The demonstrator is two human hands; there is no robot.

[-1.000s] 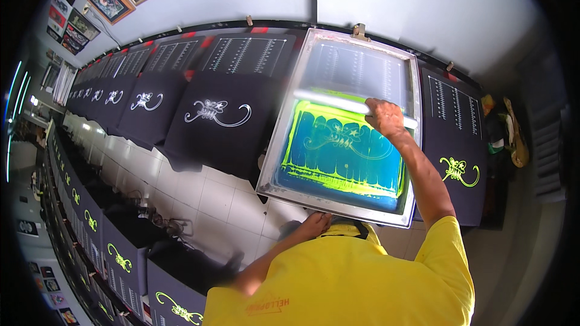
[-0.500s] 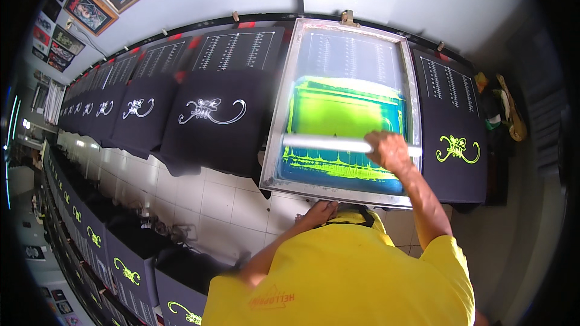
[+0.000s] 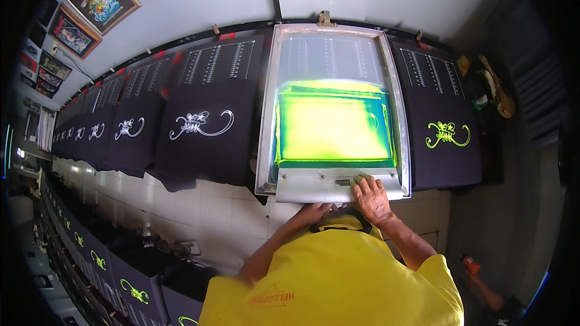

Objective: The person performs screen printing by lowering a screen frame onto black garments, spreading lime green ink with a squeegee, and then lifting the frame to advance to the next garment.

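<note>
My right hand (image 3: 373, 199) is closed over the wide metal squeegee (image 3: 302, 182), which spans the near end of the screen-printing frame (image 3: 401, 151). Bright yellow-green ink (image 3: 332, 127) covers the middle of the mesh in a smooth layer. Just below the squeegee, close to my waist, my left hand (image 3: 315, 211) has its fingers curled in; what they hold, if anything, is hidden. Under the frame lies a dark board, its printed scale lines showing through the upper mesh.
Black shirts with white ornaments (image 3: 199, 124) lie in a row leftward. To the right is a black shirt with a yellow-green ornament (image 3: 447, 135). A metal clamp (image 3: 326, 19) sits at the frame's far edge. Another person's arm (image 3: 486, 293) shows at lower right, near an orange-red object (image 3: 470, 264).
My right hand has drawn the squeegee toward me, from across the inked mesh to the frame's near end. The ink layer now looks brighter and more even. My left hand stays near my waist.
</note>
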